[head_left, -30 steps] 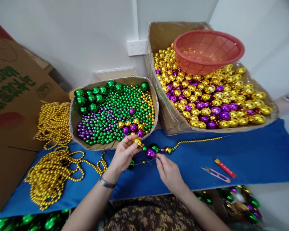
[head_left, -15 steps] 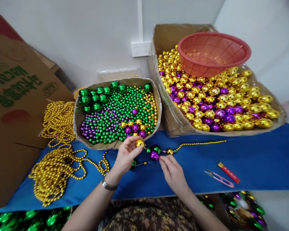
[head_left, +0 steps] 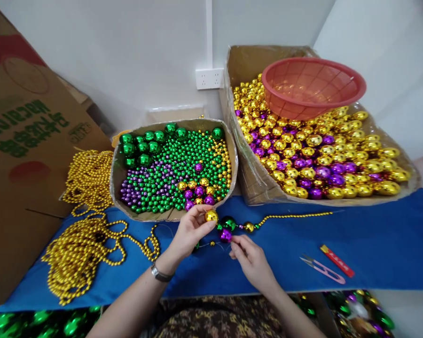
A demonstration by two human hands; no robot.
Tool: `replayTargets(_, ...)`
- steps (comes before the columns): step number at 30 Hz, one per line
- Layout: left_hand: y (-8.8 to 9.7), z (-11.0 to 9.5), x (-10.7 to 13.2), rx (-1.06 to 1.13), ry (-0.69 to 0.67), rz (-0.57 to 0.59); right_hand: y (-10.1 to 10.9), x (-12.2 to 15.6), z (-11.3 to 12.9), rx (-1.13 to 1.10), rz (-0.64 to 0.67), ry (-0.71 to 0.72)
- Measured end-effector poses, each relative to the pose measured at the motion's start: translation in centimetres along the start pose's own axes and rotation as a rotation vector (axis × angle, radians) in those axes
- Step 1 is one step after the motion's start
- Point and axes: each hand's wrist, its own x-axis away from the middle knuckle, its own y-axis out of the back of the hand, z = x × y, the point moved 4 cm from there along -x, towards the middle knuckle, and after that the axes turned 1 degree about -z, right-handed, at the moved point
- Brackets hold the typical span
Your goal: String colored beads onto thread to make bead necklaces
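Note:
My left hand (head_left: 190,233) pinches a large gold bead (head_left: 211,215) between thumb and fingers. Beside that lie a large green bead (head_left: 228,223) and a purple bead (head_left: 225,235), part of a bead string with a smaller gold bead (head_left: 248,226) and a tail of tiny gold beads (head_left: 292,216). My right hand (head_left: 252,260) is closed, its fingertips pinched at the purple bead's edge, where a thin, faint thread (head_left: 221,247) runs. A small gold bead (head_left: 212,243) lies on the blue cloth just below. Another green bead is mostly hidden behind my left hand.
An open box of small beads (head_left: 114,188) stands behind my hands. At the right is a larger box (head_left: 248,185) of gold and purple beads, holding a red basket (head_left: 313,110). Gold bead strands (head_left: 77,258) lie left; pink thread snips (head_left: 322,269) and a red packet (head_left: 337,261) lie right.
The view has tilted slightly, so everything sits a little lower. My left hand keeps the gold bead, now closer to the green one. My right fingers stay beside the purple bead.

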Motion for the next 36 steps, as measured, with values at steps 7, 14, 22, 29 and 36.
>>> replayTargets(7, -1.3, -1.9, -0.7, -0.078, -0.045, 0.200, 0.2, -0.2, -0.9, -0.187, 0.007, -0.098)
replayTargets(14, -0.8, -4.0, -6.0, -0.443, -0.241, 0.077, 1.5, -0.2, -0.3, -0.221, -0.051, -0.089)
replayTargets(22, -3.6, -2.7, -14.3, -1.579, -0.437, 0.186, 1.9, 0.1, -0.6, -0.249, -0.100, -0.105)
replayTargets(29, -4.2, -1.5, -15.2, -1.749, -0.410, 0.194, 2.2, 0.2, -0.9, -0.248, -0.119, -0.117)
replayTargets(36, -3.9, -1.3, -14.5, -1.845, -0.462, 0.241, 1.9, -0.1, -1.3, -0.305, -0.122, -0.132)
